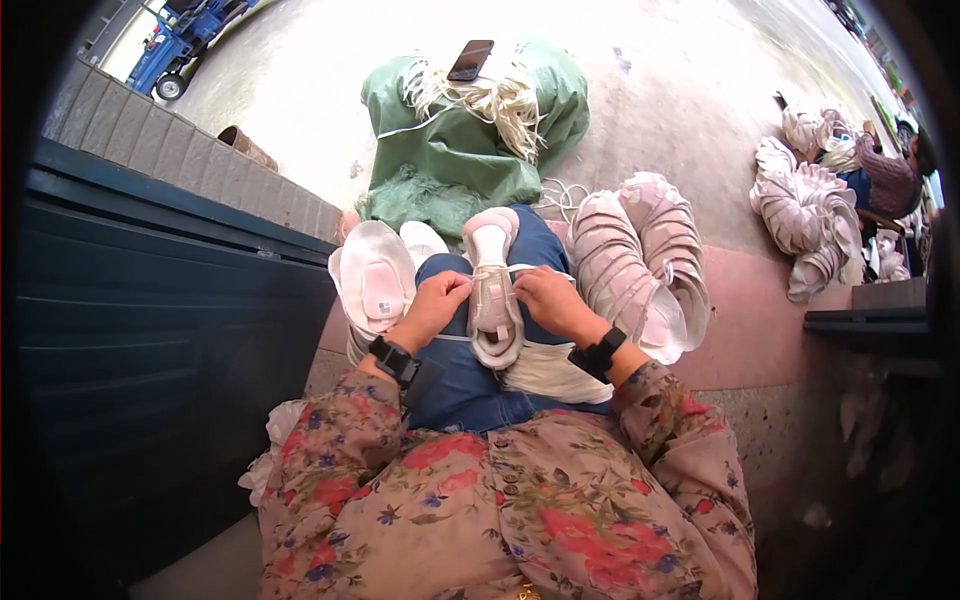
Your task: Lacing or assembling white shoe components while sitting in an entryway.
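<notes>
A pale pink and white shoe (495, 310) lies lengthwise across my lap on my jeans, its toe pointing away from me. A white shoelace (522, 267) runs across its upper. On the shoe's left side, my left hand (440, 302) is closed in a pinch at the lace. My right hand (556, 302) pinches the lace on the other side, fingers bent inward. The fingertips partly hide the lace ends. A bundle of loose white laces (555, 375) rests on my lap below my right hand.
Nested shoes stand in rows (615, 255) by my right knee; more shoes (375, 275) sit at my left. Ahead, a green sack (420, 165) carries more laces (515, 115) and a phone (471, 60). Another person (888, 175) sits far right beside shoe piles (800, 205). A dark panel (180, 330) flanks my left.
</notes>
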Demonstrator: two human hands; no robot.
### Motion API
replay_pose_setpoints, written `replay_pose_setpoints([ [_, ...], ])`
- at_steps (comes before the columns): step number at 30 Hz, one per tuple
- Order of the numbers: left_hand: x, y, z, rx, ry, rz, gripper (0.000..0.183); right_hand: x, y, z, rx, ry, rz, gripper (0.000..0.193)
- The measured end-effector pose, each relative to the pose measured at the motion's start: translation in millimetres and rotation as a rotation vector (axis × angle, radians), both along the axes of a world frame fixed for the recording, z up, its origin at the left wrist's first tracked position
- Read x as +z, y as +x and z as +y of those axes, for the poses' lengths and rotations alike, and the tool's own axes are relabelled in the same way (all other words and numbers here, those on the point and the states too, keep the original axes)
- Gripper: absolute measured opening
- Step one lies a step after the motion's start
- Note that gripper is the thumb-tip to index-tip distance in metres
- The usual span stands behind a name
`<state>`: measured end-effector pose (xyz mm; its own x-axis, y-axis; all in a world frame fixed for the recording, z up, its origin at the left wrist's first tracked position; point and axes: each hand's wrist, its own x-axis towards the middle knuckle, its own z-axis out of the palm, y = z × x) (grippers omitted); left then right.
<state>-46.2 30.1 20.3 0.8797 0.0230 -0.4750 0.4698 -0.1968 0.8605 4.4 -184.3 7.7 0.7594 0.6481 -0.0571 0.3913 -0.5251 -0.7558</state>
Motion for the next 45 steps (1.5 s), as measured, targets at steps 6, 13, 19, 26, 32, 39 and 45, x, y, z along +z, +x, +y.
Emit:
replay_pose_setpoints([
  [6,-5,2,7,-0.114,0.649,-0.567,0.014,-6,4,11,-0.141,-0.109,-0.298,0.015],
  [13,-11,-10,-5,0.021,0.471,-0.386,0.015,-8,3,21,-0.176,-0.171,-0.326,0.014],
  [19,-27,2,-9,-0.094,0.631,-0.439,0.014,-10,8,27,-0.071,-0.226,-0.462,0.01],
  [26,-10,18,-5,-0.491,1.003,-0.7,0.007,-4,11,35,0.047,-0.326,-0.605,0.009],
  [32,-9,24,-19,-0.702,1.154,-0.87,0.007,-9,1,30,0.0,-0.255,-0.551,0.009],
  [39,4,5,-23,-0.356,1.114,-0.568,0.013,2,-4,27,-0.206,-0.179,-0.596,0.009],
  [45,11,-15,-42,-0.267,1.138,-0.529,0.026,4,-17,31,-0.178,-0.332,-0.596,0.026],
])
